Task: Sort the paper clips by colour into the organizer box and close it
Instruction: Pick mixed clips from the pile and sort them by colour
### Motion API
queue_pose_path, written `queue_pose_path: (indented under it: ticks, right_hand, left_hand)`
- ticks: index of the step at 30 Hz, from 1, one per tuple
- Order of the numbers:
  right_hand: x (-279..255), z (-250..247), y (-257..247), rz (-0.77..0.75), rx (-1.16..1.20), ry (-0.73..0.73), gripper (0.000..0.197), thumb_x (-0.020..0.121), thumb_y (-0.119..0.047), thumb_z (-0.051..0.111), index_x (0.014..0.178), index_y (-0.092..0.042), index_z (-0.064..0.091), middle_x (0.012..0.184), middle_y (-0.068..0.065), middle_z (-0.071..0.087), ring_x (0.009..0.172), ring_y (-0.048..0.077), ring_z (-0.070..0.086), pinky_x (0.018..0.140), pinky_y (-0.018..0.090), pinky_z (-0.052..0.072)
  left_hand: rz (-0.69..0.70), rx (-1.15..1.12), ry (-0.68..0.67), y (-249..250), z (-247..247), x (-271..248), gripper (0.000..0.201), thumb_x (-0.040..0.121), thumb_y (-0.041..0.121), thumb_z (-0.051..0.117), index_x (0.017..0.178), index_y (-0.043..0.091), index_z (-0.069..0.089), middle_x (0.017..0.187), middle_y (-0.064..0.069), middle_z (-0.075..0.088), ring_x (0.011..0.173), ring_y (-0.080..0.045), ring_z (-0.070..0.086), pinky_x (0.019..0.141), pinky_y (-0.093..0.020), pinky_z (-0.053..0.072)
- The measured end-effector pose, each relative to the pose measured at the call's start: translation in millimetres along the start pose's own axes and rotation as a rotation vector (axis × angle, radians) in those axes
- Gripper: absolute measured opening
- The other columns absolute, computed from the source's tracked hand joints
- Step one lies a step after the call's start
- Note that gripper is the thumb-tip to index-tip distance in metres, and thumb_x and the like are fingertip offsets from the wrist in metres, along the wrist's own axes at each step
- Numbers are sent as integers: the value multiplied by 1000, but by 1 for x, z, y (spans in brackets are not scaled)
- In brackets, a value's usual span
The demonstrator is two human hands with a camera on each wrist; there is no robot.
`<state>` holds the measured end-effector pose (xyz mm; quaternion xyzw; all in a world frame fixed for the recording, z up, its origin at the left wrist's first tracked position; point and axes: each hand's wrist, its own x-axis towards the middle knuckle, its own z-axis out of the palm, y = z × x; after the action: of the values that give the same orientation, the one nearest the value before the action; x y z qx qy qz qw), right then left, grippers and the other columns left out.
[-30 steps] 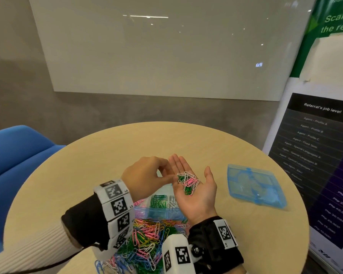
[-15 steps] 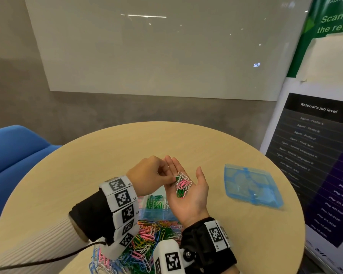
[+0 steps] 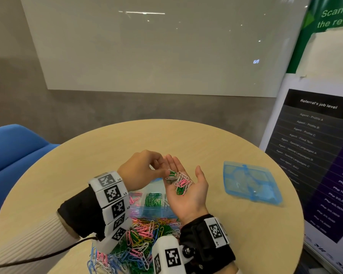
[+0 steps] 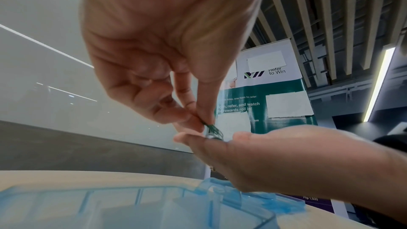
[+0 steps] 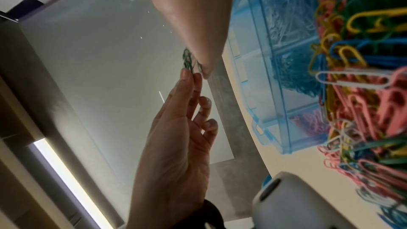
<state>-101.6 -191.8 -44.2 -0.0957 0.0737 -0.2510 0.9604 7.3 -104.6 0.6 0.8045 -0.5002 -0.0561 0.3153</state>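
Sorting was partly done: box [image 3: 154, 206] held some clips, lid [image 3: 249, 184] off, pile [image 3: 139, 240] unsorted on counter [image 3: 87, 155]. Left hand [image 3: 141, 171] pinched green clips [image 3: 172, 173] from flat right hand [image 3: 186, 192].

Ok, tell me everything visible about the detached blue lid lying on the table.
The blue lid is translucent light-blue plastic, roughly rectangular with rounded corners, raised ribs dividing it into panels and a small tab on its far edge. It lies flat on the round wooden table, to the right of both hands and apart from them. Nothing touches it except the tabletop, and nothing lies on it. It is off the organizer box, which sits open under the hands.
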Motion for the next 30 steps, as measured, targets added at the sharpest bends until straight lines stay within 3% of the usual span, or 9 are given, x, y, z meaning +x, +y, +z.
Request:
queue_pose_path:
  ticks: [3, 6, 9, 12, 15, 17, 21, 26, 30]
  right_hand:
    - [1, -2, 1, 13, -19, 23, 62, 99, -48, 35, 129, 3, 55, 125, 23, 64, 124, 32, 56, 99, 37, 51]
    - [0, -3, 1, 28, -36, 38, 63, 99, -48, 36, 129, 3, 56, 127, 22, 63, 128, 31, 53, 113, 38, 37]
    - [1, -3, 0, 28, -44, 58, 63, 99, -49, 36, 128, 3, 58, 127, 23, 62, 128, 30, 53, 113, 39, 36]
    - [0, -3, 0, 35, -59, 84, 64, 98, -51, 38, 126, 1, 61, 129, 24, 60, 123, 30, 56, 112, 39, 38]
    - [-1, -2, 0, 26, -52, 95, 63, 98, -50, 38, 126, 2, 61, 127, 24, 62, 108, 30, 61, 110, 39, 40]
    - [-2, -1, 0, 24, -49, 86, 63, 99, -50, 37, 127, 2, 59, 125, 23, 63, 112, 31, 61, 110, 40, 40]
    - [-1, -1, 1, 25, -44, 71, 63, 99, -49, 36, 129, 2, 57, 126, 22, 63, 126, 30, 55, 106, 40, 44]
    - [0, 0, -1, -6, -21, 86, 62, 100, -47, 36, 127, 5, 56, 124, 24, 64, 123, 31, 57, 106, 39, 42]
    - [0, -1, -4, -32, -7, 97, 62, 100, -47, 35, 129, 4, 54, 124, 23, 64, 120, 31, 59, 105, 38, 42]
  left_hand:
    - [38, -14, 0, 4, 0, -1, 4, 87, 27, 70, 83, 26, 70, 78, 8, 66, 51, 5, 50, 57, -18, 36]
    - [70, 15, -36, 7, 2, 0, 13, 91, 22, 65, 93, 29, 76, 85, 6, 69, 52, 8, 50, 52, -11, 33]
    - [76, 34, -56, 10, 4, 2, 18, 94, 20, 60, 97, 30, 75, 92, 6, 70, 51, 7, 50, 51, -9, 34]
    - [91, -9, 7, 12, 4, 2, 15, 94, 19, 60, 93, 29, 71, 88, 8, 70, 54, 6, 54, 53, -9, 35]
    - [79, -2, 29, 11, 1, 3, 6, 92, 22, 62, 90, 24, 68, 86, 7, 68, 57, -2, 55, 58, -18, 39]
    - [79, 50, -30, 11, -2, 4, 8, 92, 22, 63, 91, 23, 70, 86, 6, 68, 63, -3, 56, 61, -18, 42]
    - [119, 95, -132, 11, -5, 4, 21, 96, 17, 56, 100, 26, 75, 88, 10, 70, 66, 6, 55, 62, -8, 39]
    - [64, 95, -23, 9, -10, 1, 21, 98, 21, 53, 103, 22, 73, 94, 8, 68, 65, 1, 53, 58, -11, 35]
    - [-4, 116, 13, 3, -16, -4, 18, 96, 29, 55, 100, 26, 73, 93, 7, 69, 72, -1, 59, 69, -24, 48]
